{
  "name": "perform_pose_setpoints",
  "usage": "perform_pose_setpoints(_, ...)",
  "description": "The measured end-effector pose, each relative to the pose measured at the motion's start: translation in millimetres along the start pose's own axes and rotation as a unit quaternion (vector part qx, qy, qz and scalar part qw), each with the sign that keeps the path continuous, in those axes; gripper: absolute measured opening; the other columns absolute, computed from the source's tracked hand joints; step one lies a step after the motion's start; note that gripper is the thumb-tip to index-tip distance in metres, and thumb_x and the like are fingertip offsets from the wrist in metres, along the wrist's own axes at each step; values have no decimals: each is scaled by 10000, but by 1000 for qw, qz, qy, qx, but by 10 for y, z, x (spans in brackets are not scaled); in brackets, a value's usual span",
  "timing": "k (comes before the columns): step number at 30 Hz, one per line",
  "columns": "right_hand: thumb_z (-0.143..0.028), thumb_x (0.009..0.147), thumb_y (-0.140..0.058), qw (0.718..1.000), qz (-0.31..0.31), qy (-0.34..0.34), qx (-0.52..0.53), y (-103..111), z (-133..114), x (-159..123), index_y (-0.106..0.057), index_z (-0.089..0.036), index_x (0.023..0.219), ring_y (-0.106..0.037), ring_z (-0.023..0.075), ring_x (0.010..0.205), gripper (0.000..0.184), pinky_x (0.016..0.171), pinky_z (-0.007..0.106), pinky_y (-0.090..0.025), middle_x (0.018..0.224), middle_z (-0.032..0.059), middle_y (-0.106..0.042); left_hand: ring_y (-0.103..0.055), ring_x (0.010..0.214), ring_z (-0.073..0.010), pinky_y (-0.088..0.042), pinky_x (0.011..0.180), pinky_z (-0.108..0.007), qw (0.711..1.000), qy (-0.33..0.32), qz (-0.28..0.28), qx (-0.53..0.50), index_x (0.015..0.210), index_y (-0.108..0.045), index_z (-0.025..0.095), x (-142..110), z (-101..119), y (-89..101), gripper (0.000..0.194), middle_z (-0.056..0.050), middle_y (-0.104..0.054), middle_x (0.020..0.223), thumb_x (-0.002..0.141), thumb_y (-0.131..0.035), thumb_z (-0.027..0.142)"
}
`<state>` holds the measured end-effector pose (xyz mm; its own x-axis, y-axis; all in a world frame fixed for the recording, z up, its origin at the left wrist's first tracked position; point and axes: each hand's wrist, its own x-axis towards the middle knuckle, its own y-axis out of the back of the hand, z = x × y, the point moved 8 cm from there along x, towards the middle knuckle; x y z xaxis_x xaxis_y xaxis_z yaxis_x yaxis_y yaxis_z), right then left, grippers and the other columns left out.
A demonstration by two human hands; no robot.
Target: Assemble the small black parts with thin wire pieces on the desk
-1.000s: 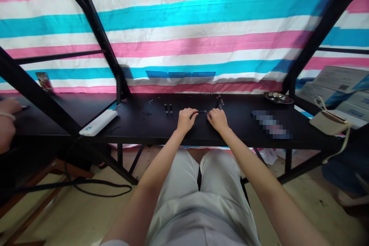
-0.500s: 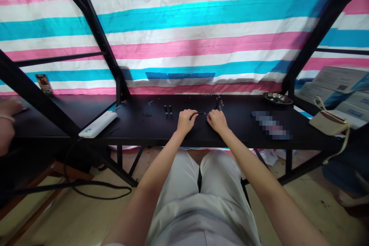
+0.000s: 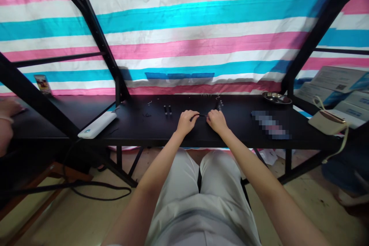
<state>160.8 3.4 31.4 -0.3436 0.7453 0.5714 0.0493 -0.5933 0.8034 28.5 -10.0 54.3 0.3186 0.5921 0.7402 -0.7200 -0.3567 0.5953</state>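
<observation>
Over the black table, my left hand [image 3: 186,120] is closed in a pinch on a slim black stick-like piece [image 3: 203,115]. The fingers of my right hand [image 3: 217,120] are closed at the piece's other end, where the tip is hidden. Left of my hands, two short black tubes [image 3: 167,110] with pale ends stand or lie side by side. Just beyond my right hand is a small cluster of shiny grey bits [image 3: 220,105]. Some thin dark strands [image 3: 147,115] lie farther left.
A white power bank-like block [image 3: 98,125] with a cable lies at the left. On the right are a metal dish [image 3: 277,98], a blurred-out item [image 3: 271,125] and a beige bag [image 3: 328,122]. Black frame posts flank the table [image 3: 138,132]. Another person's hand [image 3: 7,123] shows far left.
My hands have barely moved. The black piece now reaches right up to my right fingers, where a small shiny tip showed before.
</observation>
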Motion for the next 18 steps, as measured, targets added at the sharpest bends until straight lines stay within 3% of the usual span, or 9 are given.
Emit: perform_pose_setpoints(18, -186, 832, -456, 999, 40, 5, -2, 62, -3, -21, -568, -157, 780, -443, 218, 768, 127, 676, 333, -237, 797, 103, -568, -554, 763, -150, -401, 741, -298, 1000, 6, -12, -5, 983, -639, 209, -1, -12, -21, 214, -25, -650, 795, 870, -508, 335)
